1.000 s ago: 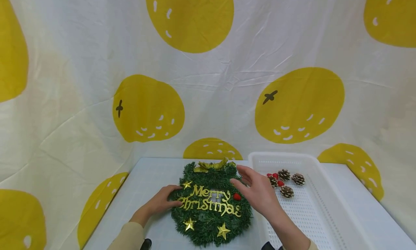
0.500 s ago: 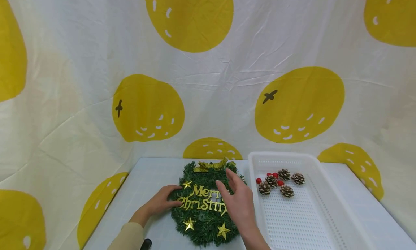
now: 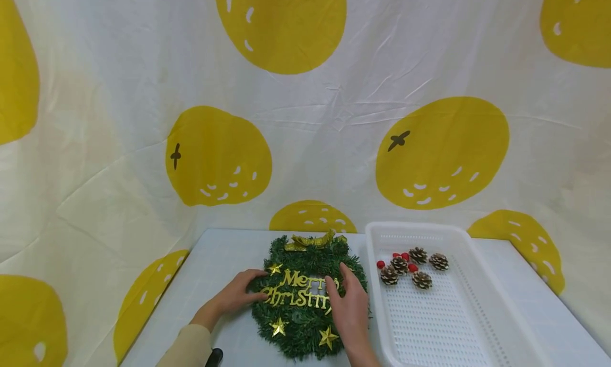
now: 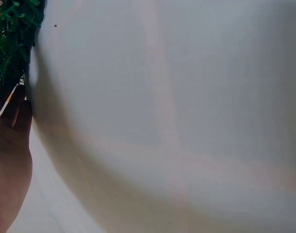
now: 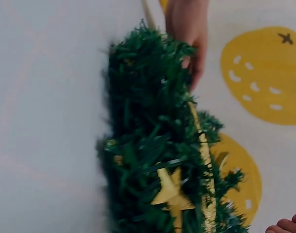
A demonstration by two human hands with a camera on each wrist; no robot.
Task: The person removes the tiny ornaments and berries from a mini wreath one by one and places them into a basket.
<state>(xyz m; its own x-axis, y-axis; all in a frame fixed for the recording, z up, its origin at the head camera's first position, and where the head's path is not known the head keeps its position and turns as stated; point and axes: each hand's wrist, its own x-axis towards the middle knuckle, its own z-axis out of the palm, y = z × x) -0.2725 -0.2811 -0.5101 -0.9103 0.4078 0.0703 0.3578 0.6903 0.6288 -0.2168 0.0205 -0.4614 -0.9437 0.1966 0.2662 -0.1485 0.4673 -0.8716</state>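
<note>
A green tinsel wreath (image 3: 300, 330) lies on the table with a gold "Merry Christmas" sign (image 3: 296, 299) across it. Gold stars (image 3: 328, 337) sit on the greenery, and a gold ribbon (image 3: 310, 243) is at its far end. My left hand (image 3: 233, 294) grips the wreath's left side, thumb near the sign's lower word. In the left wrist view its fingers (image 4: 23, 114) meet the wreath's edge. My right hand (image 3: 350, 306) is over the wreath's right side, thumb and fingers apart, covering the sign's end. At the right wrist view's edge, its fingertips (image 5: 286, 226) show beside the wreath.
Right of the wreath stands a white perforated plastic basket (image 3: 496, 293). Several pinecones (image 3: 422, 280) and red balls (image 3: 380, 264) lie toward its far end. A white curtain (image 3: 324, 155) with yellow fruit prints hangs behind the white table (image 3: 224, 250).
My right hand has moved left from beside the basket to over the wreath's right side, now covering a red ball seen there earlier. The left hand has stayed in place.
</note>
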